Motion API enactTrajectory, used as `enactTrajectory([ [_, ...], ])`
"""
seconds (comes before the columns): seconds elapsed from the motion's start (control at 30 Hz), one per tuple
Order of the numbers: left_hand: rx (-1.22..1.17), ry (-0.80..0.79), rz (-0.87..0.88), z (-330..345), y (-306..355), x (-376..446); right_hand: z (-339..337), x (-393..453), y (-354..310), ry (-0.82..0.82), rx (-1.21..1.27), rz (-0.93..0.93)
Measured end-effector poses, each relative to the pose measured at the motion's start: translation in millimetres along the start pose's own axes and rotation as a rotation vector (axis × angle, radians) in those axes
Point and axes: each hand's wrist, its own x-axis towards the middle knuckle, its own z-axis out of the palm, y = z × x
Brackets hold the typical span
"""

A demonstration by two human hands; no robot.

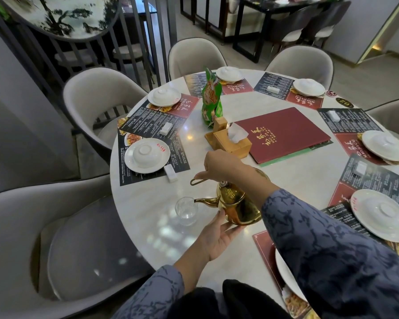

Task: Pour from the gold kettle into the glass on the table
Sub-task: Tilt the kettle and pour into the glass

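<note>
The gold kettle [236, 207] is tilted to the left, its curved spout tip over the rim of a small clear glass [186, 210] that stands on the white round table [290, 180]. My right hand [221, 165] reaches over the kettle and grips its thin top handle, which sticks out to the left. My left hand [218, 238] lies with fingers spread against the kettle's lower side and base. Whether liquid is flowing is too small to tell.
Place settings with white plates and upturned bowls [146, 155] on menu mats ring the table. A wooden tissue box [230, 140], a green snack bag [212, 97] and a red menu book [282, 133] sit mid-table. Grey chairs [55, 231] surround it.
</note>
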Motion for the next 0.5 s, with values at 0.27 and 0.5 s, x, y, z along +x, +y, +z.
enactTrajectory([
  [0.27, 0.010, -0.014, -0.009, -0.4, -0.4, 1.5, -2.3, -2.9, 0.1, -0.003, -0.017, -0.011],
  [0.5, 0.009, -0.011, -0.015, 0.0, -3.2, 2.7, -4.2, -7.1, -0.7, -0.009, -0.041, -0.013],
])
